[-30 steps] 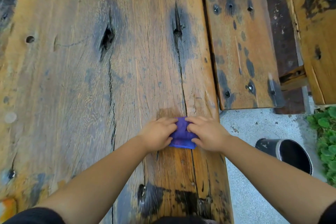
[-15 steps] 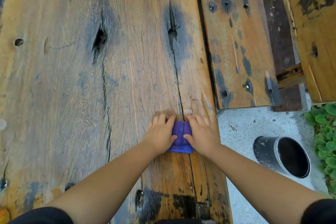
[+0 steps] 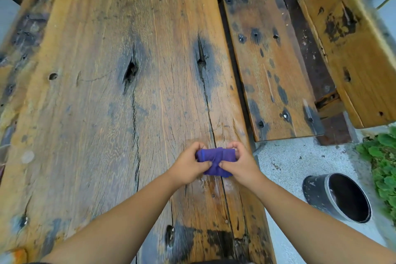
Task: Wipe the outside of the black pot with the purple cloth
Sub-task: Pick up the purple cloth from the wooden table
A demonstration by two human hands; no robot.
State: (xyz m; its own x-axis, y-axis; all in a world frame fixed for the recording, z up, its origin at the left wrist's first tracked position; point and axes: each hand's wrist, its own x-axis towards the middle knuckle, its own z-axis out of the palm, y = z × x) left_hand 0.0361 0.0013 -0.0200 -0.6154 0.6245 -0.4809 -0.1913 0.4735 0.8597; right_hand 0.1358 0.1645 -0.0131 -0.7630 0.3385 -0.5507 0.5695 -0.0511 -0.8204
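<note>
The purple cloth (image 3: 216, 159) is bunched into a small folded bundle just above the wooden table top, near its right edge. My left hand (image 3: 188, 166) grips its left end and my right hand (image 3: 241, 163) grips its right end, thumbs pinching the near side. The black pot (image 3: 337, 196) lies tipped on its side on the grey ground to the right of the table, its dark opening facing right and up. Both hands are well away from the pot.
The weathered wooden table (image 3: 107, 113) has cracks and dark knots. A wooden bench (image 3: 272, 66) runs along its right side, with another plank (image 3: 353, 45) beyond. Green plants (image 3: 383, 163) grow at the right edge by the pot.
Both hands went from pressing the cloth flat on the table to curling around it and lifting it slightly. The view has tilted up to take in more of the table.
</note>
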